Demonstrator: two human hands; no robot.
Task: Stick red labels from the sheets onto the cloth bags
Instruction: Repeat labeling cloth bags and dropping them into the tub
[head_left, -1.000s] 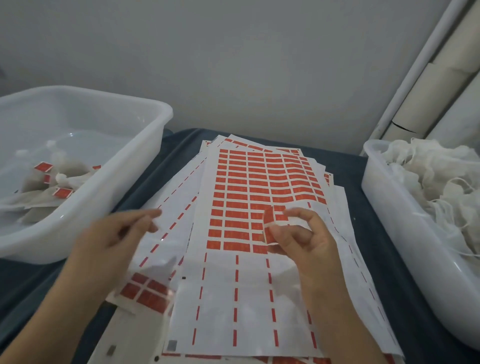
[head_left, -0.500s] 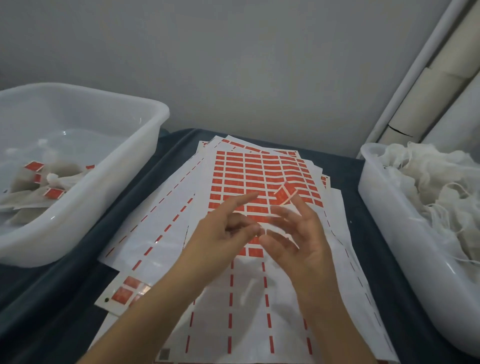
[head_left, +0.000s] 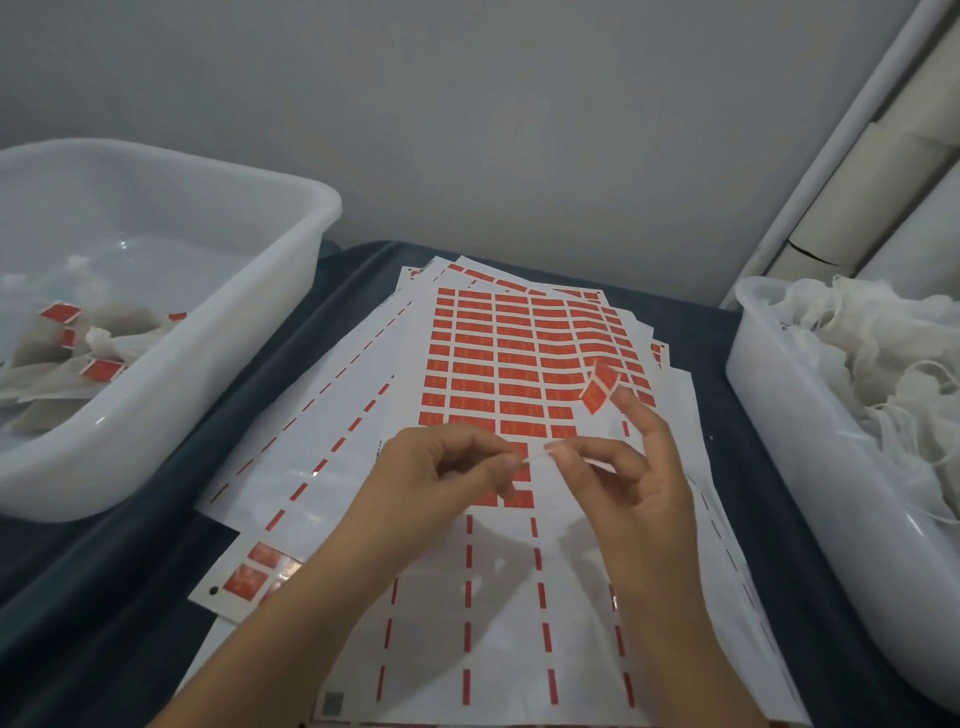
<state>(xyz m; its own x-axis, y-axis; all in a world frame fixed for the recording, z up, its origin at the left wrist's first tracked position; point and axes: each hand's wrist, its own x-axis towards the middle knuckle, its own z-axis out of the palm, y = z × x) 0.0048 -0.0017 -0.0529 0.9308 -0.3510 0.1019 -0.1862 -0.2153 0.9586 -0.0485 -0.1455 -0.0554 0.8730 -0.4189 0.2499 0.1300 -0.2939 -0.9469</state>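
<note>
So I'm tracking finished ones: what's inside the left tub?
The left tub holds a few flat cloth bags with red labels. Its near wall hides anything lower down.

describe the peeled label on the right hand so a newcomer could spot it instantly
Start at the top label sheet in the middle of the dark table, between the two white tubs. Above its right edge, the right hand raises one finger, and the loose red label hangs from that fingertip. Unlike the flat rows of labels beneath, it is lifted off the sheet, tilted, and crossed by a pale stripe.
</note>
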